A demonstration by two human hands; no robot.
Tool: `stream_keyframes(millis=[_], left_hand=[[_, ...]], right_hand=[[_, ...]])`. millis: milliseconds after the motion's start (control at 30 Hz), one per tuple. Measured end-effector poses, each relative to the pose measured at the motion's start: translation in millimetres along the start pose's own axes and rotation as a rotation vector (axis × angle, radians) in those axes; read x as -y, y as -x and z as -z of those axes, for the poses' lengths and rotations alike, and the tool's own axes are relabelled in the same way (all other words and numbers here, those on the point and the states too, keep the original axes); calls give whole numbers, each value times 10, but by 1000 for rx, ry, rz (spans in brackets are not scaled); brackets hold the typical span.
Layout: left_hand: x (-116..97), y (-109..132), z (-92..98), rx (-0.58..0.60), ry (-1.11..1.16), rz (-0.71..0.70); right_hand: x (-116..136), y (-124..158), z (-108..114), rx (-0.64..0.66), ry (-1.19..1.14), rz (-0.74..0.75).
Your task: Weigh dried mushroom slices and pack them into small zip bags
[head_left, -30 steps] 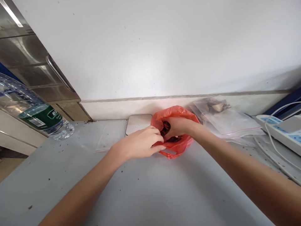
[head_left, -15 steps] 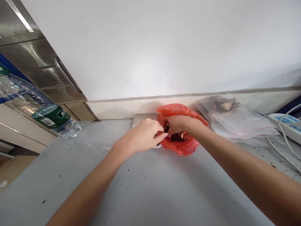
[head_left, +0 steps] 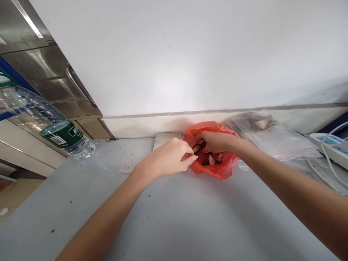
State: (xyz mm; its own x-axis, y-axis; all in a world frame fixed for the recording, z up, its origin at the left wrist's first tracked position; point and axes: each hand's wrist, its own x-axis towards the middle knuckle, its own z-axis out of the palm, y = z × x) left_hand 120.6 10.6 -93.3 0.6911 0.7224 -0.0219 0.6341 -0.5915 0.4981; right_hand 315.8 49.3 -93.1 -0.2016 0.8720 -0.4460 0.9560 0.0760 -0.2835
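Note:
A red plastic bag [head_left: 217, 127] stands open on the grey table, holding dark brown and tan dried pieces [head_left: 212, 159]. My left hand [head_left: 172, 156] pinches the bag's left rim, thumb and fingers closed together. Inside the bag's mouth is my right hand [head_left: 214, 141], its fingers curled around a dark brown dried piece [head_left: 199, 145] near the left wall; the fingertips are partly hidden. Behind my left hand lies a flat, pale square scale-like plate [head_left: 165, 137], mostly covered by the hand and the bag.
Clear zip bags [head_left: 280, 141], one with brown pieces inside, lie to the right. Beyond them is a white device [head_left: 330, 145] with blue keys and a cable. A water bottle [head_left: 65, 134] stands at the left edge. A flat clear bag [head_left: 133, 156] lies left; the wall closes off the back.
The bag's mouth has shifted slightly right and shows more of its contents. My right hand has risen a little, with a dark piece at its fingers. My left hand keeps its pinch.

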Motion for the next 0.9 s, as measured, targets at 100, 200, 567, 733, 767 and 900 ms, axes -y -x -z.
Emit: stream_keyframes(millis=[100, 200, 567, 733, 767, 900], left_hand=[[48, -8, 3, 2, -5, 8], [94, -13, 13, -28, -20, 11], [278, 219, 451, -231, -39, 24], [420, 378, 662, -81, -99, 205], [437, 399, 689, -44, -101, 243], [492, 445, 750, 97, -115, 426]], right_hand=[[-39, 4, 99, -4, -3, 5], [-30, 77, 244, 8, -28, 69], [-58, 337, 481, 205, -123, 144], [-120, 372, 511, 281, -124, 242], [-97, 366, 517, 267, -149, 273], [173, 248, 517, 96, -175, 389]])
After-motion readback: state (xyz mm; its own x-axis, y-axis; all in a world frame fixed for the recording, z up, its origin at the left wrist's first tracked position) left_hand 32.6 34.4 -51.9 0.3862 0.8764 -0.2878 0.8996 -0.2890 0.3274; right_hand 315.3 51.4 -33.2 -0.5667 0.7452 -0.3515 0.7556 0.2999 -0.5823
